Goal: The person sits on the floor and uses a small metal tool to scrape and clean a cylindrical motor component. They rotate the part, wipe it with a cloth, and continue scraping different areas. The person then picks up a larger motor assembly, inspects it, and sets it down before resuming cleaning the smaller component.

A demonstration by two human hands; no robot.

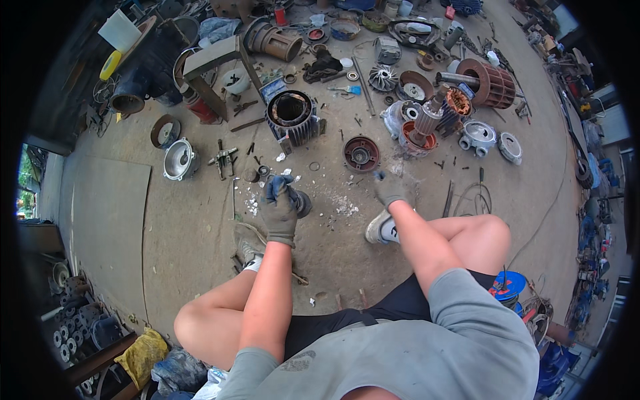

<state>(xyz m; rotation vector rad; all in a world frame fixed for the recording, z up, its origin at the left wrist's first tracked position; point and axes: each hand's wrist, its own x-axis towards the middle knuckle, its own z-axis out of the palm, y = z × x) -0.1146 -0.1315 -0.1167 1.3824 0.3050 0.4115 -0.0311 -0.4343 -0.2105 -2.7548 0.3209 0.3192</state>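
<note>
My left hand (pixel 280 210), in a grey glove with blue fingertips, is closed over the floor between my feet. A dark cylindrical part (pixel 303 204) sticks out at its right side and appears to be in its grip; its far end is hidden. My right hand (pixel 395 191), gloved too, is above my right shoe, its fingers smeared by motion. Just beyond it lies a round dark-red motor end cover (pixel 361 154). White and grey chips (pixel 345 205) are scattered on the floor between the hands. Past my left hand stands a finned motor housing (pixel 292 120) with its bore upward.
A silver end cover (pixel 181 160) and a gear puller (pixel 223 159) lie at the left. An upright rotor (pixel 429 117), a silver housing (pixel 479 135) and a large red-brown finned housing (pixel 490 83) stand at the right. A blue-handled brush (pixel 352 89) lies farther back.
</note>
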